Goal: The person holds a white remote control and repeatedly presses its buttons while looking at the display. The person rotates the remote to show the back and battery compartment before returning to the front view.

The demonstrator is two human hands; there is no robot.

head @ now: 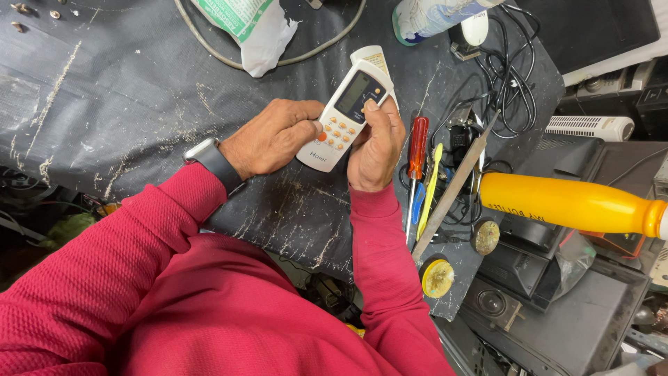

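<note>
One desk [125, 104] fills the upper part of the view, covered in scratched black sheeting, its right edge running down toward the near right corner. One yellow bottle [567, 203] lies on its side just off that right edge, over dark equipment. One person in red sleeves works at the middle of the desk, a watch [212, 161] on the left wrist. One white remote control [346, 115] with a small screen and orange buttons is held above the desk centre; a second white piece [372, 56] pokes out behind its top end. The left hand [271, 137] grips the remote's lower end, fingers curled around it and thumb on the buttons. The right hand [376, 147] holds its right side, fingers closed on the casing and thumb beside the screen. One long metal file [456, 184] lies slanted near the right edge, next to one red-handled screwdriver [416, 163] and one yellow-green tool [430, 188]. One white plastic bag [254, 28] sits at the far edge. Two round tins [437, 277] rest at the near right corner.
</note>
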